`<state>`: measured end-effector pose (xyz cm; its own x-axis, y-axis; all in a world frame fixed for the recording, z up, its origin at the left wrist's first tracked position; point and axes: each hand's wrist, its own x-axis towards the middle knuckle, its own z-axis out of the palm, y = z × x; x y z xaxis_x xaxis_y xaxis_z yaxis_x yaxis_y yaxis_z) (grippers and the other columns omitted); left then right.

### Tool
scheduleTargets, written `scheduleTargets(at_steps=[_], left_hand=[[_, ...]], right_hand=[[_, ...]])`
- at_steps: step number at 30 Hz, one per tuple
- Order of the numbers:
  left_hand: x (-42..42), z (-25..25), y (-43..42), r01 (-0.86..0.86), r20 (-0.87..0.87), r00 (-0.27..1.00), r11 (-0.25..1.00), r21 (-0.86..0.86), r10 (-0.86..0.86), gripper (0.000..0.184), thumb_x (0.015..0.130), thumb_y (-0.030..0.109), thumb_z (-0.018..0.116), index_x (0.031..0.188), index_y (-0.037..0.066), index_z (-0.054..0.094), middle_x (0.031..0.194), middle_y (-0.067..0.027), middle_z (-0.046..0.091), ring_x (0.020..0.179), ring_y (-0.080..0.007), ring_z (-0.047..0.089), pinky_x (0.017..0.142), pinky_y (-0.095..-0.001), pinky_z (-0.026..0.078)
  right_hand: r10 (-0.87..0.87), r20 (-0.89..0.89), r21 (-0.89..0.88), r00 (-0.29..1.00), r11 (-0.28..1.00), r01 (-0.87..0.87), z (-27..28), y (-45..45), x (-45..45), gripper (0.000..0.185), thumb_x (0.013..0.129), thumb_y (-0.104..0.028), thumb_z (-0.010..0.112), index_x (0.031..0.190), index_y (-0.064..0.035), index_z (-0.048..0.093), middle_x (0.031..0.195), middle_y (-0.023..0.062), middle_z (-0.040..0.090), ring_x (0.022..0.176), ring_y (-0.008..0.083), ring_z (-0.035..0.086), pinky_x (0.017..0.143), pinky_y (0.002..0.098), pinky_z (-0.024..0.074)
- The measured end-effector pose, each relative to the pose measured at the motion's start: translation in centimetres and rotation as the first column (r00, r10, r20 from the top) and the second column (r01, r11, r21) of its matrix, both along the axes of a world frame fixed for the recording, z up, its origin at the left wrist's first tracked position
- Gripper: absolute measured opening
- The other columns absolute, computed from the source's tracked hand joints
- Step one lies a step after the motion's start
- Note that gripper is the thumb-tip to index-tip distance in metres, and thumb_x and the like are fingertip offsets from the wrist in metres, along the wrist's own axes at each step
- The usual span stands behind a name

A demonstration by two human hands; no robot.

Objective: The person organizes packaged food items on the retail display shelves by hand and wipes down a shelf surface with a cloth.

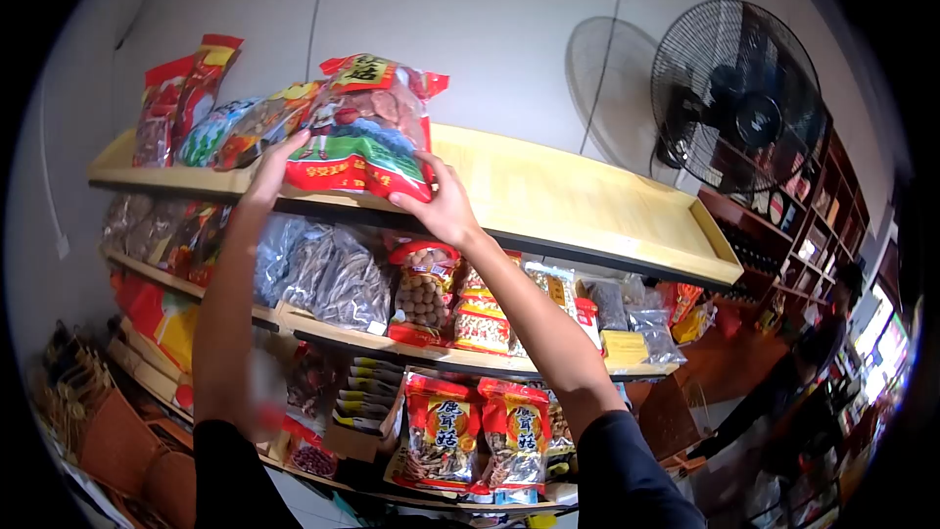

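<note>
A large red and green plastic food bag (370,149) with a clear window showing pinkish-brown pieces is between my hands at the top shelf. My left hand (277,168) grips its left side, fingers partly behind it. On its lower right corner, my right hand (443,204) holds with the thumb in front. The bag leans back over the wooden top shelf (578,198), its lower edge near the front lip. Just left of it lies a clear bag with brown contents (262,125), beside a green and white bag (212,132). Two red bags (201,83) stand farther left.
A black wall fan (736,96) juts out at the right. Lower shelves hold bags of round brown goods (424,294), dark dried strips (338,279) and red mushroom packets (441,431). Wicker baskets (117,441) stand lower left. A person in dark clothes (783,382) is at the far right.
</note>
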<state>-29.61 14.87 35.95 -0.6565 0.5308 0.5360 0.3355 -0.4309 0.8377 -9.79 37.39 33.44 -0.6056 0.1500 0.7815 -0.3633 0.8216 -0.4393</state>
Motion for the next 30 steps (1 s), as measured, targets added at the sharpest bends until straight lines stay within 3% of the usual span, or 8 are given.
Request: scheduleTargets(at_steps=[11, 13, 16, 17, 20, 23, 28, 30], left_hand=[[-3.9, 3.6, 3.6, 0.091, -0.022, 0.995, 0.995, -0.044, -0.092, 0.046, 0.087, 0.033, 0.059, 0.12, 0.0, 0.055, 0.111, -0.0093, 0.062, 0.096, -0.0147, 0.06, 0.088, -0.026, 0.044], [-2.9, 3.6, 4.1, 0.021, -0.064, 0.998, 1.0, -0.019, -0.022, 0.051, 0.086, 0.034, 0.061, 0.124, 0.001, 0.052, 0.114, -0.0106, 0.061, 0.1, -0.0167, 0.059, 0.09, -0.0286, 0.043], [-4.9, 2.8, 4.2, -0.305, -0.168, 0.95, 0.903, -0.303, 0.265, 0.055, 0.086, 0.036, 0.06, 0.126, -0.002, 0.05, 0.116, -0.0126, 0.059, 0.104, -0.0183, 0.057, 0.094, -0.0301, 0.04], [-6.7, 1.4, 3.9, -0.131, -0.243, 0.967, 0.964, -0.229, 0.074, 0.054, 0.085, 0.043, 0.059, 0.121, 0.003, 0.056, 0.115, -0.0109, 0.059, 0.108, -0.019, 0.053, 0.092, -0.0277, 0.038], [-9.2, 0.4, 2.6, -0.261, -0.312, 0.935, 0.923, -0.282, 0.169, 0.042, 0.086, 0.039, 0.059, 0.106, 0.003, 0.065, 0.104, -0.008, 0.063, 0.1, -0.0161, 0.055, 0.088, -0.0266, 0.039], [-11.4, -0.7, 2.0, -0.443, -0.47, 0.803, 0.895, -0.061, 0.366, 0.033, 0.09, 0.029, 0.055, 0.092, -0.003, 0.062, 0.085, -0.0037, 0.063, 0.084, -0.0126, 0.055, 0.082, -0.0256, 0.039], [-10.4, -1.3, 0.7, -0.713, -0.486, 0.647, 0.692, -0.113, 0.587, 0.032, 0.091, 0.025, 0.055, 0.099, -0.005, 0.062, 0.091, -0.018, 0.064, 0.092, -0.023, 0.06, 0.08, -0.03, 0.044], [-8.8, -1.9, 0.7, -0.786, -0.628, 0.418, 0.608, 0.111, 0.656, 0.021, 0.085, 0.012, 0.057, 0.102, -0.001, 0.059, 0.093, -0.019, 0.06, 0.092, -0.032, 0.059, 0.081, -0.035, 0.046]], right_hand=[[-0.204, 0.086, 0.085, 0.975, 0.977, 0.197, 0.8, 1.4, -3.0, 0.079, 0.074, -0.05, 0.071, 0.133, -0.0071, 0.04, 0.111, 0.0258, 0.058, 0.096, 0.0366, 0.061, 0.084, 0.041, 0.0476], [-0.243, 0.124, 0.082, 0.962, 0.969, 0.234, 1.0, 1.9, -3.5, 0.081, 0.073, -0.054, 0.068, 0.134, -0.0096, 0.039, 0.105, 0.0266, 0.059, 0.097, 0.0394, 0.06, 0.085, 0.0425, 0.0473], [-0.244, 0.222, 0.143, 0.944, 0.966, 0.216, 1.5, 2.5, -4.7, 0.079, 0.076, -0.056, 0.064, 0.134, -0.0082, 0.039, 0.097, 0.0251, 0.063, 0.093, 0.0393, 0.062, 0.083, 0.0433, 0.0478], [-0.245, 0.22, 0.151, 0.944, 0.965, 0.215, 1.7, 2.5, -5.0, 0.079, 0.076, -0.056, 0.064, 0.134, -0.0082, 0.039, 0.097, 0.0251, 0.063, 0.093, 0.0393, 0.062, 0.083, 0.0433, 0.0478], [-0.135, 0.271, 0.19, 0.953, 0.978, 0.084, 1.7, 1.6, -6.5, 0.079, 0.079, -0.056, 0.06, 0.136, -0.0053, 0.037, 0.102, 0.0255, 0.062, 0.096, 0.0399, 0.06, 0.084, 0.043, 0.0473], [-0.169, 0.27, 0.214, 0.948, 0.97, 0.112, 1.3, 0.2, -8.6, 0.078, 0.081, -0.056, 0.058, 0.137, -0.0071, 0.035, 0.106, 0.0256, 0.06, 0.1, 0.0401, 0.059, 0.086, 0.0437, 0.0465], [-0.322, 0.376, 0.291, 0.869, 0.931, 0.219, 2.7, -2.1, -8.1, 0.082, 0.08, -0.063, 0.053, 0.14, -0.0114, 0.032, 0.109, 0.0243, 0.059, 0.1, 0.0378, 0.06, 0.087, 0.0453, 0.0474], [-0.346, 0.374, 0.316, 0.86, 0.92, 0.232, 2.6, -2.4, -7.7, 0.083, 0.079, -0.064, 0.053, 0.14, -0.0116, 0.032, 0.109, 0.0242, 0.059, 0.1, 0.0378, 0.06, 0.087, 0.0454, 0.0477]])
